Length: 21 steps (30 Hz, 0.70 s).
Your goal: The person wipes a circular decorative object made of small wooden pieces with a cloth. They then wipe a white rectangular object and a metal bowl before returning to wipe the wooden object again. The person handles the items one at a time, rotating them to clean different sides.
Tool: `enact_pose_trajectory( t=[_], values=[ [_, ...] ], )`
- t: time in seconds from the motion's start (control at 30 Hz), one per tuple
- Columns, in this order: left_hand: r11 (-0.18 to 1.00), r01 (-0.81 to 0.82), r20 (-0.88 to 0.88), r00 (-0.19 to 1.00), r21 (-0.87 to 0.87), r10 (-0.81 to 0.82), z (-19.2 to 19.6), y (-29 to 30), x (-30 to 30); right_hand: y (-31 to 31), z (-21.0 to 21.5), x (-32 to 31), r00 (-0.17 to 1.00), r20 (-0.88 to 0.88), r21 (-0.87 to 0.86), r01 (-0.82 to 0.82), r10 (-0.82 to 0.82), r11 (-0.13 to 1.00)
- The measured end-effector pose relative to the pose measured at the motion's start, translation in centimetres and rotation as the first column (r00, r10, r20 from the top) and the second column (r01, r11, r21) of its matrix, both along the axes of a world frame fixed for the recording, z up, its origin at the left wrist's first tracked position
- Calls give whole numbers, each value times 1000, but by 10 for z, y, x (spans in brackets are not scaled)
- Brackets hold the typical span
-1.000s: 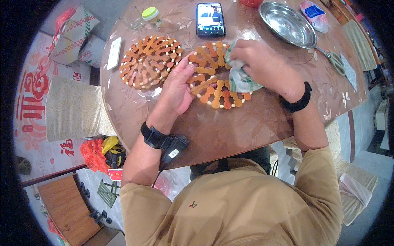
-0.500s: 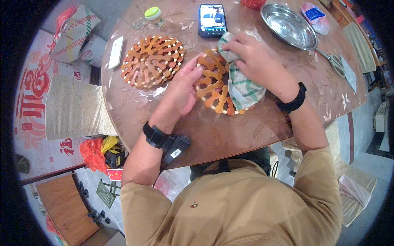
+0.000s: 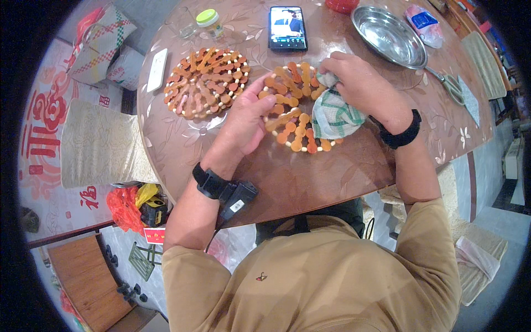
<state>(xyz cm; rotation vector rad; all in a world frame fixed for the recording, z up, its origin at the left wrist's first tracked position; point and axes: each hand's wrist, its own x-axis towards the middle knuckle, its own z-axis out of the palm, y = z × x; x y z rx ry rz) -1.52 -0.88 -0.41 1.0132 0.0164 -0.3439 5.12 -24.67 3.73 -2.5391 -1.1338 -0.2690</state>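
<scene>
A round wooden trivet [image 3: 300, 128], made of orange-brown slats with pale beads between them, is held just above the table in front of me. Its left rim is pinched by my left hand [image 3: 247, 122], thumb on top and fingers underneath. On its right side, my right hand [image 3: 362, 86] grips a white and green checked cloth [image 3: 336, 117] against the slats. The cloth hangs down over part of the rim and hides it. Left of my left hand lies a similar round trivet [image 3: 204, 83], which looks like a stack of more than one.
Beyond the trivets are a lit phone [image 3: 287, 33], a jar with a yellow-green lid [image 3: 208, 23] and a white rectangular object [image 3: 157, 70]. To the far right lie a steel bowl [image 3: 389, 36], scissors [image 3: 451, 87] and a plastic packet [image 3: 425, 26]. A covered chair [image 3: 105, 145] stands left of the round table.
My right hand has moved right and slightly nearer with the cloth, baring more slats at the trivet's far side. My left hand keeps its hold on the rim.
</scene>
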Motion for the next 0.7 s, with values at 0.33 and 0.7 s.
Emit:
enact_pose_trajectory(
  t=[0.33, 0.7],
  values=[
    [998, 20, 33, 999, -54, -18, -6, 3, 3, 34, -8, -24, 974, -26, 279, -210, 226, 937],
    [995, 23, 17, 1000, -95, -22, -1, 2, 4, 11, 15, -20, 923, -301, 34, -241, 240, 970]
  ],
)
